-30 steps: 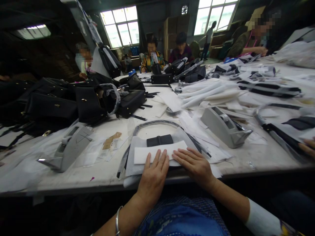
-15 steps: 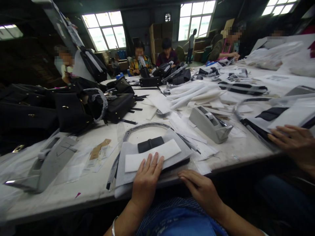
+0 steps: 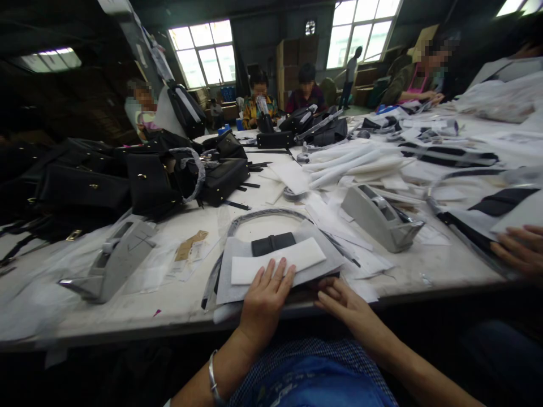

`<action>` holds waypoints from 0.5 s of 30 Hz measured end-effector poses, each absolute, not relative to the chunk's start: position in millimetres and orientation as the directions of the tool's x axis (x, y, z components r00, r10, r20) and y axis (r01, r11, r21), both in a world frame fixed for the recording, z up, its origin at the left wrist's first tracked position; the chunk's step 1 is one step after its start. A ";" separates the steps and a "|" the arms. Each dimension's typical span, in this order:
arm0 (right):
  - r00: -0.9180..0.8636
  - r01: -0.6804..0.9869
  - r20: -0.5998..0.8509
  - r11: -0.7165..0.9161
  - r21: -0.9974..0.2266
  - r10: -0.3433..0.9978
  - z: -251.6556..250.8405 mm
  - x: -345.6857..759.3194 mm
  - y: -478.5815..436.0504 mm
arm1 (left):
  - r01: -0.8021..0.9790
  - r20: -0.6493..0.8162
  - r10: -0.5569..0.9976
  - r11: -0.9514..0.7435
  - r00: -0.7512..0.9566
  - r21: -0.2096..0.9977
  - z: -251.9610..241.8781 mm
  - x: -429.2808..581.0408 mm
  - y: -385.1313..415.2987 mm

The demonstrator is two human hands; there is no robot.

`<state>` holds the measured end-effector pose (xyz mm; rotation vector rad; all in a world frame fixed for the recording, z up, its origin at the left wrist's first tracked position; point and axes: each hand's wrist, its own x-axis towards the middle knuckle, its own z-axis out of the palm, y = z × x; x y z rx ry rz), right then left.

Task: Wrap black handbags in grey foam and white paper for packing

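Note:
A flat black bag lies at the table's near edge, mostly hidden under a sheet of thin white paper. Its long handle, wrapped in clear plastic, arches behind it. On the paper rest a small black flap-like piece and a white foam strip. My left hand lies flat across the strip, fingers stretched out. At the bag's near right corner my right hand has its fingers curled around the black edge, thumb below; the fingertips are partly hidden.
Grey tape dispensers stand to the left and right. Black bags are heaped at back left. White foam sheets are piled mid-table. A co-worker's hand rests on similar work at right; other people sit across the table.
My right hand has moved up from the table edge to the bag's near right corner, its fingers closing there. My left hand stays on the foam strip. The view has turned slightly left.

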<state>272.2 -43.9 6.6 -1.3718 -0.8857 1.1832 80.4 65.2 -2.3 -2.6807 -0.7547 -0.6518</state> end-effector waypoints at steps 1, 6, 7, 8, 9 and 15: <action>0.229 -0.207 -0.209 -0.162 -0.965 0.951 10.0 268.5 -47.0 | 0.546 0.499 0.417 -0.826 0.759 -0.140 -2.4 80.2 65.2; 0.214 -0.584 -0.331 -0.151 -0.798 0.919 13.7 258.8 -61.7 | 0.529 0.508 0.395 -0.835 0.766 -0.149 -4.1 77.7 65.5; 0.185 -0.633 -0.351 -0.162 -0.757 0.918 12.5 259.5 -63.2 | 0.527 0.504 0.394 -0.836 0.769 -0.151 -4.8 77.3 65.6; 0.155 -0.669 -0.365 -0.174 -0.722 0.918 11.2 260.8 -64.0 | 0.527 0.502 0.394 -0.836 0.770 -0.152 -5.5 77.1 65.6; 0.127 -0.695 -0.371 -0.185 -0.695 0.920 10.1 262.3 -63.9 | 0.528 0.503 0.395 -0.836 0.769 -0.151 -6.2 77.1 65.6; 0.118 -0.735 -0.357 -0.161 -0.658 0.927 7.8 261.0 -48.4 | 0.545 0.547 0.385 -0.822 0.743 -0.162 -6.2 77.7 67.0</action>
